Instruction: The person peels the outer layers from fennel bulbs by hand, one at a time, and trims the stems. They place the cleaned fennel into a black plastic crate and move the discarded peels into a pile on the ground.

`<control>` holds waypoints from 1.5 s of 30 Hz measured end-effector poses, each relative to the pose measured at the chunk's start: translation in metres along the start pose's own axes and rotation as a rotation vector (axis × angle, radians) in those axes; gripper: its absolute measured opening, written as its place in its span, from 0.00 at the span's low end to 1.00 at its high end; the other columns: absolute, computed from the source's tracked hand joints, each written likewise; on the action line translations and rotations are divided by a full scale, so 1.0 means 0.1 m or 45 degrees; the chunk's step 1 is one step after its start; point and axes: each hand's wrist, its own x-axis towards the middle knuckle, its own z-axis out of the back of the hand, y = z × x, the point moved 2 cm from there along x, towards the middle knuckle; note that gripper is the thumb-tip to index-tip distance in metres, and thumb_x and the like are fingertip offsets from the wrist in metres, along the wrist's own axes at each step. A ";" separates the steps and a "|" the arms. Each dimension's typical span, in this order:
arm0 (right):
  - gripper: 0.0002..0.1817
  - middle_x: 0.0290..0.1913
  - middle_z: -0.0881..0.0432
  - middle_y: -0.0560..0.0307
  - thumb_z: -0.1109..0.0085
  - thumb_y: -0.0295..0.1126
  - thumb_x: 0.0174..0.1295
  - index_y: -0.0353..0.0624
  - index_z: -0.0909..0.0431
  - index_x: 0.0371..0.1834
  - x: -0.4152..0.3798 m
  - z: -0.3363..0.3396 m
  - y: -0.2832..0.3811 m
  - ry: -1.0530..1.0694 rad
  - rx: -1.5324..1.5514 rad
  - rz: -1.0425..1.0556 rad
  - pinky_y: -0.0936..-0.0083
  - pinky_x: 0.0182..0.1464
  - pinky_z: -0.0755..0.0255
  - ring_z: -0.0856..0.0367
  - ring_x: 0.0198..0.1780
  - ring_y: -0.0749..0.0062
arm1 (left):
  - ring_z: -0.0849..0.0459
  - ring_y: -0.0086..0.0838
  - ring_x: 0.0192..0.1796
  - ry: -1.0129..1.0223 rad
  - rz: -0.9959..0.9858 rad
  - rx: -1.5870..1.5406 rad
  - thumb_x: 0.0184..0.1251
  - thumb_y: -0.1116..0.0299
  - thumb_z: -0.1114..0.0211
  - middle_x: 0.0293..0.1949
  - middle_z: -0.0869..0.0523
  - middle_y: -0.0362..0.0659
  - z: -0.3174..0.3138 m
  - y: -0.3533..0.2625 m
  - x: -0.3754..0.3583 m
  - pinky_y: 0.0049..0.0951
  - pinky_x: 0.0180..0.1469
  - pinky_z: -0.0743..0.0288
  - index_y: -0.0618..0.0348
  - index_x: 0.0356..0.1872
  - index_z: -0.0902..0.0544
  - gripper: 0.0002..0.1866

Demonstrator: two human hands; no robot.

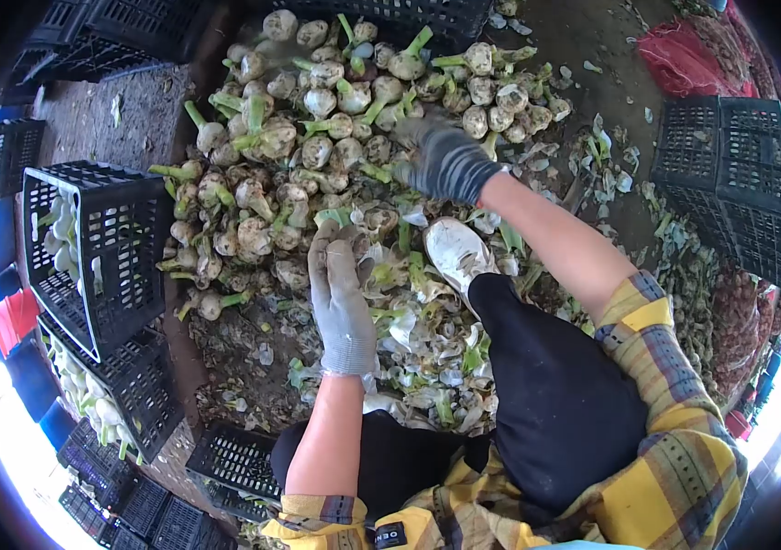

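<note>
A large heap of soil-stained garlic bulbs (254, 236) with cut green stems lies on the ground before me. My left hand (343, 298), in a pale grey glove, is at the near edge of the heap. Its fingers stretch forward, and no bulb shows in it. Further forward and to the right, my right hand (450, 165) wears a dark striped glove and reaches over the heap's right side. Motion smears its fingers, so I cannot make out whether they hold a bulb. Peeled skins and leaf scraps (418, 321) cover the ground between my legs.
Black plastic crates (124, 261) line the left, some holding pale trimmed bulbs (92, 399). Another black crate (390, 14) borders the heap's far side. Stacked crates (725, 174) and a red mesh sack (684, 60) stand at right. My white shoe (454, 252) rests among the scraps.
</note>
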 end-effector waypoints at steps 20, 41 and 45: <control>0.16 0.30 0.18 0.55 0.42 0.38 0.59 0.38 0.23 0.45 -0.34 -0.33 0.48 0.754 1.745 -0.381 0.78 0.26 0.26 0.20 0.27 0.75 | 0.31 0.24 0.60 0.139 0.145 -0.347 0.71 0.67 0.53 0.61 0.34 0.44 0.42 0.44 0.40 0.21 0.60 0.38 0.56 0.66 0.47 0.25; 0.20 0.24 0.20 0.46 0.44 0.46 0.57 0.36 0.21 0.35 -0.53 -0.33 0.56 0.556 0.972 -0.064 0.70 0.33 0.30 0.21 0.28 0.67 | 0.29 0.20 0.53 -0.032 -0.378 -0.012 0.71 0.61 0.50 0.53 0.26 0.42 0.15 0.35 0.21 0.21 0.56 0.36 0.63 0.54 0.33 0.18; 0.18 0.29 0.20 0.45 0.45 0.44 0.59 0.37 0.21 0.39 -0.54 -0.32 0.57 0.534 0.935 -0.005 0.70 0.37 0.30 0.20 0.33 0.65 | 0.29 0.20 0.51 -0.076 -0.360 -0.020 0.71 0.60 0.50 0.51 0.26 0.41 0.14 0.35 0.22 0.21 0.55 0.35 0.63 0.53 0.32 0.18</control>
